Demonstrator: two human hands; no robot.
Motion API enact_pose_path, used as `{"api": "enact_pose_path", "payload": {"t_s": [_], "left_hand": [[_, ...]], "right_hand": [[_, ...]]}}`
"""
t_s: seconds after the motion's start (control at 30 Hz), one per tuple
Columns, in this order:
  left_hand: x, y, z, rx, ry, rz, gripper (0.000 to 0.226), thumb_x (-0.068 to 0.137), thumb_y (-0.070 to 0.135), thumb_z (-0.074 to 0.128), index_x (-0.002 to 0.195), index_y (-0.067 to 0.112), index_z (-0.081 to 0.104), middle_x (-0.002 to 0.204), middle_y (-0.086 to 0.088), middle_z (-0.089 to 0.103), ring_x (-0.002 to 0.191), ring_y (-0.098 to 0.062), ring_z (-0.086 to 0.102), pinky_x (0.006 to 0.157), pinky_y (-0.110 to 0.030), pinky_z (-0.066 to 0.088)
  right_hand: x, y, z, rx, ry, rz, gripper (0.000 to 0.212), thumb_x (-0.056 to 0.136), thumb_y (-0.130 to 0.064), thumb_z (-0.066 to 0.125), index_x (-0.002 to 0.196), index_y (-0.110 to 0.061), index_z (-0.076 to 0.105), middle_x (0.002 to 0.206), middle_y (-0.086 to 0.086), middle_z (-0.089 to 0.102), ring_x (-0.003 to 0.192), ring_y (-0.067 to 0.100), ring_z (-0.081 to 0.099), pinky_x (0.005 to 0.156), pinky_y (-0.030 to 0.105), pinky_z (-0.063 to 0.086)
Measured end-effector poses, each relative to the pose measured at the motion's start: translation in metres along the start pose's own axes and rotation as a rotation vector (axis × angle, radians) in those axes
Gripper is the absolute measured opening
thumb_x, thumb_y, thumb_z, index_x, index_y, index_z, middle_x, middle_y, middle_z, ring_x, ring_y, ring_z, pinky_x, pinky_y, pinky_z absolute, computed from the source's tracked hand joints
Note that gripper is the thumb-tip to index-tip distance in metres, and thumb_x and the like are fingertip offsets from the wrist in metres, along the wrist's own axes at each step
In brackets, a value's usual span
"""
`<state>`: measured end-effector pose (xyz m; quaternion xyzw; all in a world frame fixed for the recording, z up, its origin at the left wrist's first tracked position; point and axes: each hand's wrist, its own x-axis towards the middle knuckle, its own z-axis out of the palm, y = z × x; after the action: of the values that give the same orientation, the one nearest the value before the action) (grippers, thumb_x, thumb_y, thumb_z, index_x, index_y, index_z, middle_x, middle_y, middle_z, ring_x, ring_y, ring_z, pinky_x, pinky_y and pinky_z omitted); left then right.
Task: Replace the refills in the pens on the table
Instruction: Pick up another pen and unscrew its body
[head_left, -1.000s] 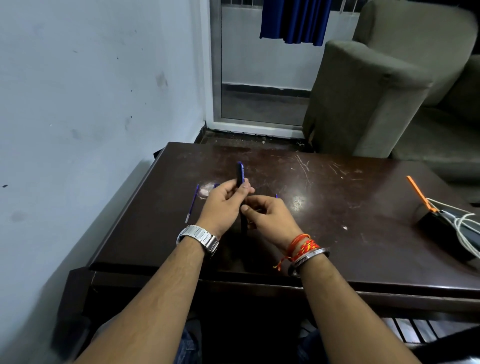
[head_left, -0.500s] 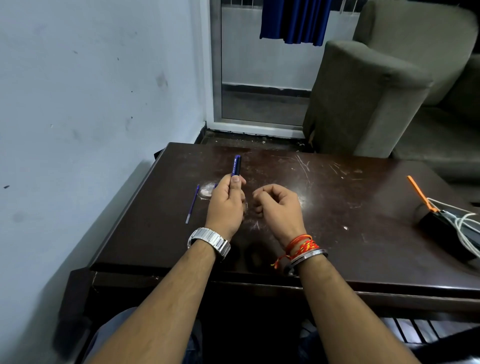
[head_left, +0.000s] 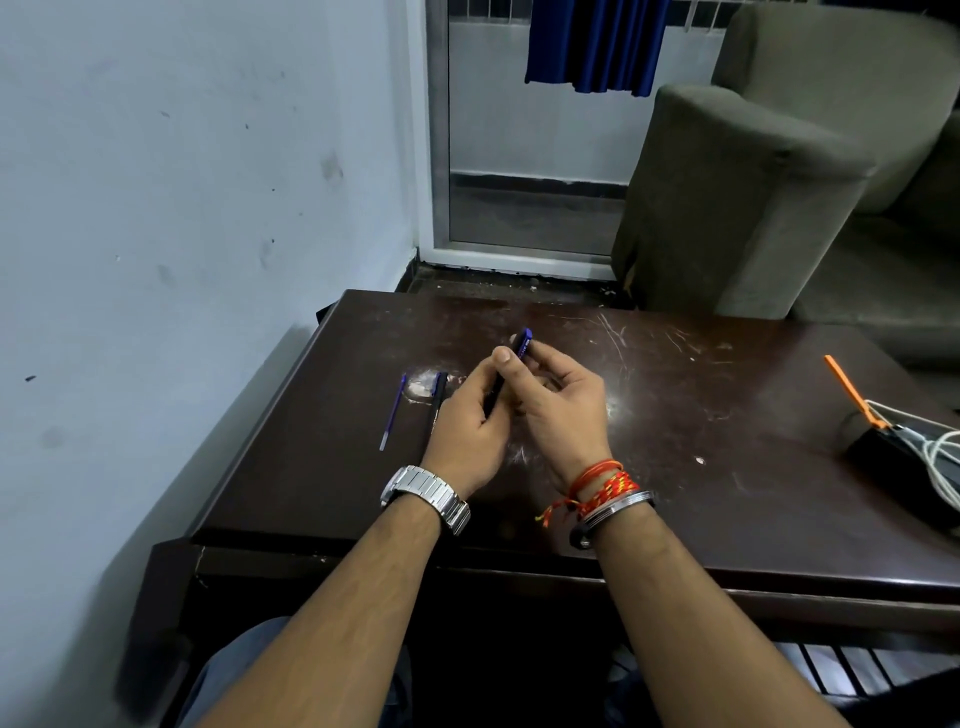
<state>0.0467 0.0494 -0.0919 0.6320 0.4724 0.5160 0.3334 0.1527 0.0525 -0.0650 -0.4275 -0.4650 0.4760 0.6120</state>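
Observation:
A dark blue pen (head_left: 521, 344) slants up from between my two hands above the dark wooden table (head_left: 675, 415). My left hand (head_left: 470, 423) grips the pen's lower part, its thumb pressed on the barrel. My right hand (head_left: 558, 397) curls around the pen's upper part from the right, fingertips on it. The pen's lower end is hidden behind my left hand. A thin blue refill (head_left: 393, 411) lies on the table left of my hands. A second dark pen (head_left: 437, 397) lies beside it, partly hidden by my left hand.
A black object (head_left: 893, 452) with white cables (head_left: 940, 457) and an orange strip (head_left: 847, 387) sits at the table's right edge. A grey sofa (head_left: 753, 197) stands behind the table. The wall runs along the left side.
My right hand, a closed fist beside the left half a second ago, has come over onto the pen's upper part. The pen has tilted to the right.

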Motion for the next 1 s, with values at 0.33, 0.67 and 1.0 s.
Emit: {"api": "enact_pose_path", "payload": {"t_s": [0.33,0.67,1.0], "left_hand": [[0.001,0.002,-0.004,-0.225,-0.050,-0.182,0.017,0.093,0.034,0.047,0.093,0.033,0.063,0.061,0.009,0.047,0.050,-0.008,0.040,0.044,-0.023,0.031],[0.008,0.013,-0.011,-0.545,0.149,-0.244,0.016,0.096,0.012,0.057,0.093,0.014,0.072,0.082,-0.002,0.074,0.062,-0.012,0.061,0.060,-0.024,0.054],[0.012,0.012,-0.023,-0.622,0.157,-0.204,0.019,0.099,0.013,0.052,0.107,0.014,0.069,0.094,-0.007,0.076,0.066,-0.019,0.062,0.051,-0.022,0.051]], "right_hand": [[0.020,-0.021,-0.018,0.081,0.109,-0.061,0.013,0.094,-0.028,0.060,0.086,-0.021,0.066,0.072,-0.008,0.069,0.065,0.006,0.060,0.060,0.024,0.050],[-0.005,0.023,-0.010,-0.376,-0.428,0.101,0.041,0.075,-0.027,0.076,0.111,-0.019,0.059,0.100,-0.002,0.070,0.096,0.016,0.069,0.089,0.040,0.057],[-0.006,0.024,-0.012,-0.329,-0.457,0.050,0.029,0.090,0.006,0.062,0.095,-0.022,0.056,0.090,0.004,0.072,0.069,0.013,0.070,0.067,0.037,0.058]]}}
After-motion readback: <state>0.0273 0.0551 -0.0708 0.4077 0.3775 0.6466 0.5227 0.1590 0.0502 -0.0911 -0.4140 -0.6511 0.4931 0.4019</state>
